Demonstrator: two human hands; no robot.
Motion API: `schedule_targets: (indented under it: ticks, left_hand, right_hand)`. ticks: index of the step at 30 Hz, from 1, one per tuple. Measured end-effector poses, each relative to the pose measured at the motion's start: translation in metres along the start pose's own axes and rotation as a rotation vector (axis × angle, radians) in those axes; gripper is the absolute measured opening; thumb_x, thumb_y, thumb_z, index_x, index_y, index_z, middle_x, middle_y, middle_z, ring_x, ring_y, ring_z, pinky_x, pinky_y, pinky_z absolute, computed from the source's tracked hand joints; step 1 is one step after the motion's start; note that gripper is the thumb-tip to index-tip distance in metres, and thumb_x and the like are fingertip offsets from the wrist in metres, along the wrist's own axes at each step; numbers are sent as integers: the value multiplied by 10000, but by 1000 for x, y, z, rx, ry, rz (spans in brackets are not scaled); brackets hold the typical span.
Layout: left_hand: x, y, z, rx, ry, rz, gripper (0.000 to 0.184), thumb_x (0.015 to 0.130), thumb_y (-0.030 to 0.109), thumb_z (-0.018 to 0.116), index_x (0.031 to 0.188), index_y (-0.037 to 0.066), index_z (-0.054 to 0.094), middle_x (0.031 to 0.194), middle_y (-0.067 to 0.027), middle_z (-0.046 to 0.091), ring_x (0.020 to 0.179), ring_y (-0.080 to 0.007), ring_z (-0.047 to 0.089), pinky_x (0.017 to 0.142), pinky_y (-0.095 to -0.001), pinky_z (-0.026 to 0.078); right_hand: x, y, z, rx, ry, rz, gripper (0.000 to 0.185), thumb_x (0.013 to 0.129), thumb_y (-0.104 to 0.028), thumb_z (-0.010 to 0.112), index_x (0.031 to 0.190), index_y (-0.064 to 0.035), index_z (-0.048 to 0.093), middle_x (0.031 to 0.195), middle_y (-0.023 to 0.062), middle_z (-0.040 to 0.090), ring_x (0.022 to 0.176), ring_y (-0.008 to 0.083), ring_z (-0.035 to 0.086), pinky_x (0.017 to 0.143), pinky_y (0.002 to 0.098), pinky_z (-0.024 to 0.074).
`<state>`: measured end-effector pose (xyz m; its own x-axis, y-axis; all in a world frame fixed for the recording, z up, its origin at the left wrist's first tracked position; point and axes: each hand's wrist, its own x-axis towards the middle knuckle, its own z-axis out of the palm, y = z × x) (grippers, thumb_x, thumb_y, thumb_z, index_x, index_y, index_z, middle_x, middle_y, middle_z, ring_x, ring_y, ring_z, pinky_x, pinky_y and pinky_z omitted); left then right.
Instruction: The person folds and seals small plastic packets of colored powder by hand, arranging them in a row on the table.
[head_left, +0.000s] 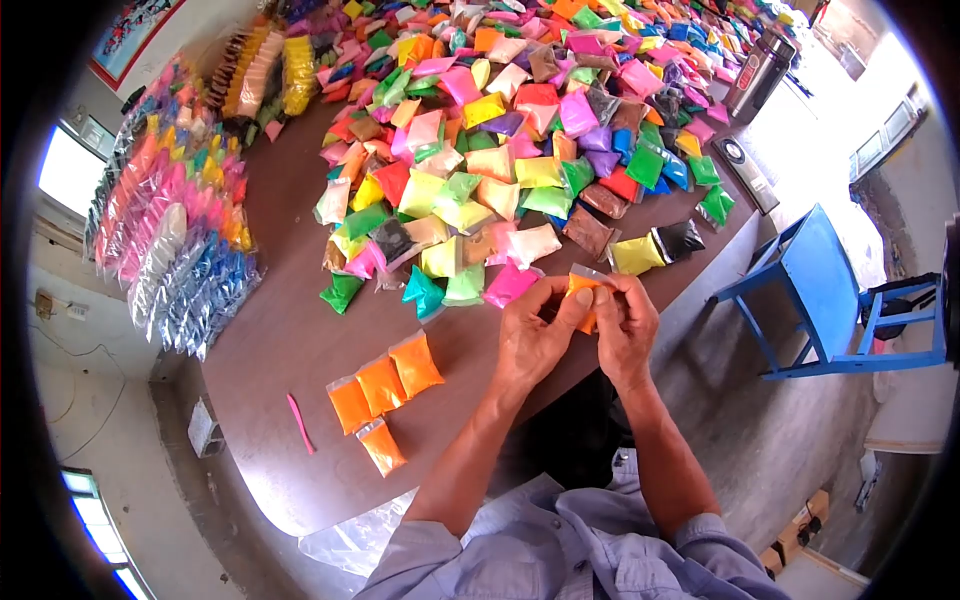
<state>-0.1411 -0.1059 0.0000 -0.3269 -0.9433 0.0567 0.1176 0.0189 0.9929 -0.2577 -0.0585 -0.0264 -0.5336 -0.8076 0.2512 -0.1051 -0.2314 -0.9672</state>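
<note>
Both of my hands pinch one small orange packet (580,287) in clear plastic, held just over the table's near edge. My left hand (538,330) grips its left side, with thumb and fingertips pressed together. On its right side, the thumb and fingers of my right hand (628,325) are closed, and they cover much of the packet. Several more orange packets (380,386) lie to the left of my left forearm, most of them side by side in a row. One orange packet (382,447) sits in front of that row, nearer to me. A pink packet (510,285) lies just beyond my left hand.
A large heap of coloured packets (480,165) spreads over the brown table (270,350). Bundled packets in clear bags (180,230) stand at the left edge. A thin pink strip (300,424) lies at left. A flask (760,75) stands at back right, and a blue chair (815,290) at right.
</note>
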Motion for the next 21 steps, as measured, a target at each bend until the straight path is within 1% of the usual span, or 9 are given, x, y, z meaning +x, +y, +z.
schedule_targets:
  ticks: [2,6,8,11,12,13,15,17,21]
  left_hand:
    - [1,-6,-3,54,0,52,192,992,172,699,1041,-10,729,855,10,657,749,-46,551,655,-213,466]
    - [2,-7,-8,56,-14,71,181,995,159,690,1044,-11,727,857,8,666,762,-42,560,668,-209,468]
    - [2,-6,-9,52,-12,79,127,987,122,684,1015,2,716,845,49,636,766,-24,528,673,-201,440]
    - [3,-7,-8,32,-16,87,123,986,121,685,978,0,703,812,63,609,746,-22,503,653,-203,421]
    - [2,-4,-7,32,-16,86,123,986,121,685,978,0,703,812,63,609,746,-22,503,653,-203,421]
    - [1,2,-5,18,-9,57,157,996,145,683,1004,-9,710,825,41,628,756,-31,525,661,-206,440]
    - [1,3,-4,3,-3,26,192,1006,169,680,1030,-17,716,838,19,648,766,-41,546,669,-208,459]
    - [2,0,-6,19,17,59,142,994,136,685,958,-2,693,811,68,600,748,-23,490,661,-199,414]
    - [1,0,-7,27,31,85,152,995,146,688,959,-2,692,816,67,604,756,-23,494,668,-197,418]
  right_hand:
    - [-1,-1,-1,19,-10,8,165,999,-122,650,1087,17,630,857,-43,568,728,0,481,620,166,401]
    - [0,-7,0,35,-66,18,156,1000,-111,648,1089,16,631,858,-39,572,730,6,489,630,170,410]
    - [2,-9,0,38,-70,15,153,1000,-109,646,1090,15,631,856,-41,568,726,8,486,628,170,408]
    - [2,-7,-1,-67,-60,-14,154,1003,-112,643,1090,15,633,844,-44,558,713,13,474,619,172,396]
    - [1,-3,-1,-11,-52,5,156,1003,-114,643,1089,16,634,834,-43,554,705,13,468,612,173,388]
    - [0,-1,-1,45,-45,25,157,1003,-116,642,1088,16,636,824,-43,550,698,13,462,606,173,381]
    - [0,-4,-2,48,-66,26,157,1002,-115,642,1086,17,637,817,-41,550,693,13,459,601,174,378]
    - [1,-4,-3,50,-88,25,156,1001,-114,642,1084,18,638,811,-40,549,687,12,456,597,175,375]
    - [1,-9,-1,13,-85,15,150,1002,-112,636,1077,18,639,800,-46,549,681,11,459,595,173,377]
